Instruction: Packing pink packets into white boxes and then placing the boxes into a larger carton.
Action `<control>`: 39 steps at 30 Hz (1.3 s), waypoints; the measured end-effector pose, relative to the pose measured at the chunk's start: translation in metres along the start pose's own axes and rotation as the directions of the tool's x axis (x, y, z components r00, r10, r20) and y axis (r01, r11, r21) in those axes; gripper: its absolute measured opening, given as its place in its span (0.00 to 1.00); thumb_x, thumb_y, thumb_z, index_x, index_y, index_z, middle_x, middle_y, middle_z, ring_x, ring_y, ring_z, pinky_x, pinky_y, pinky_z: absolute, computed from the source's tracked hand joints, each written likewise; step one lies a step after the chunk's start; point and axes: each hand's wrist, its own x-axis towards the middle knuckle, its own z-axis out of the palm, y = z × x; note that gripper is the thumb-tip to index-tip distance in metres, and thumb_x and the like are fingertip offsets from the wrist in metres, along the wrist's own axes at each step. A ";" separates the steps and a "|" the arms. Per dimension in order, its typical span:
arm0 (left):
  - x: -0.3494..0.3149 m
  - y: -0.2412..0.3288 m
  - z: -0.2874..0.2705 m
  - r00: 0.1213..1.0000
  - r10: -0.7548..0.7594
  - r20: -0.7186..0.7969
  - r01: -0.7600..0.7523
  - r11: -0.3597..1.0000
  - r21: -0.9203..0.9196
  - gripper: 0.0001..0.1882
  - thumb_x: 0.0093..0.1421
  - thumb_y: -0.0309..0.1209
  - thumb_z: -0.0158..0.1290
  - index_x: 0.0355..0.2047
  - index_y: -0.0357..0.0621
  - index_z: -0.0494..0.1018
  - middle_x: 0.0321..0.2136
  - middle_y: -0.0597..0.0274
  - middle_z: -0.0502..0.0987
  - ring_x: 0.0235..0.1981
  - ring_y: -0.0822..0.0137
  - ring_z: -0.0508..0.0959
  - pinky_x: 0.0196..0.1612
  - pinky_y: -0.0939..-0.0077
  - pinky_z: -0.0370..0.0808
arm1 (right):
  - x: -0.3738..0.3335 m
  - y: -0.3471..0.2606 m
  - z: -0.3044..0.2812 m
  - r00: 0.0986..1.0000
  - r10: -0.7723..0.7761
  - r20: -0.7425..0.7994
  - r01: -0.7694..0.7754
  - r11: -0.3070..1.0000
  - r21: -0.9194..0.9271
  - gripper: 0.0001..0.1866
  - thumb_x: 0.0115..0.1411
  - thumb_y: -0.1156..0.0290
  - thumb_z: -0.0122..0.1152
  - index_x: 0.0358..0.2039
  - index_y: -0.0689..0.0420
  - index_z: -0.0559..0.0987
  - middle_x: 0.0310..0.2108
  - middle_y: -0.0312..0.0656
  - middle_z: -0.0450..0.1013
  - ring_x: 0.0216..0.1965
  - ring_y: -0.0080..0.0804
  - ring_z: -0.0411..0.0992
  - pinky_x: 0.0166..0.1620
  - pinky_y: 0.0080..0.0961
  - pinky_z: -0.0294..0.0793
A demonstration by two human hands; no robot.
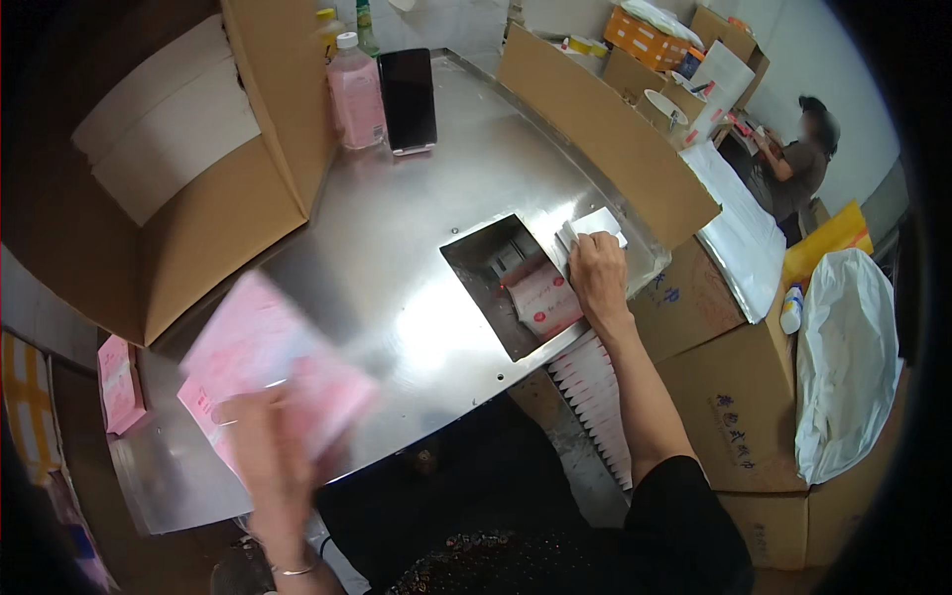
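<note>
My left hand [266,451], blurred by motion, grips pink printed flat packets [273,342] over the table's left front. The packets are fanned apart and smeared, so I cannot tell how many there are. My right hand [601,278] curls its fingers over a small stack of white folded paper [607,224] at the right edge of the rectangular opening. Down in that opening lies a pink-and-white packet with red marks [545,299], partly covered by the opening's edge.
The steel table [387,248] carries a black phone on a stand [408,104] and a pink bottle [355,94]. An open cardboard box [213,198] stands left, beside a pink pack [120,382]. Stacked cartons [729,407] and a white plastic bag [843,367] are right; another person [798,164] sits beyond.
</note>
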 end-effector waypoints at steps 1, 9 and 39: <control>0.004 0.016 0.016 0.991 0.098 0.092 -0.097 0.995 -0.020 0.18 0.58 0.15 0.48 0.49 0.34 0.71 0.38 0.45 0.74 0.42 0.45 0.74 0.49 0.53 0.70 | 0.002 0.004 0.001 1.000 -0.004 -0.005 0.004 1.000 0.005 0.04 0.56 0.75 0.60 0.32 0.62 0.79 0.33 0.48 0.72 0.39 0.46 0.71 0.43 0.41 0.71; 0.011 0.033 0.102 0.929 0.292 0.225 -0.229 0.936 -0.269 0.25 0.49 0.22 0.60 0.50 0.36 0.72 0.44 0.46 0.70 0.46 0.48 0.72 0.48 0.59 0.69 | 0.007 -0.063 -0.031 0.974 -0.042 -0.222 0.133 0.900 0.414 0.20 0.49 0.85 0.56 0.45 0.66 0.79 0.44 0.50 0.77 0.45 0.50 0.74 0.51 0.45 0.72; -0.005 0.037 0.081 0.970 -0.015 0.243 -0.065 0.946 0.319 0.30 0.59 0.57 0.55 0.45 0.41 0.74 0.52 0.39 0.68 0.54 0.42 0.67 0.51 0.45 0.64 | -0.020 -0.013 -0.028 0.993 0.008 0.116 -0.021 0.994 0.109 0.17 0.53 0.78 0.60 0.45 0.59 0.81 0.36 0.46 0.71 0.41 0.46 0.71 0.44 0.42 0.71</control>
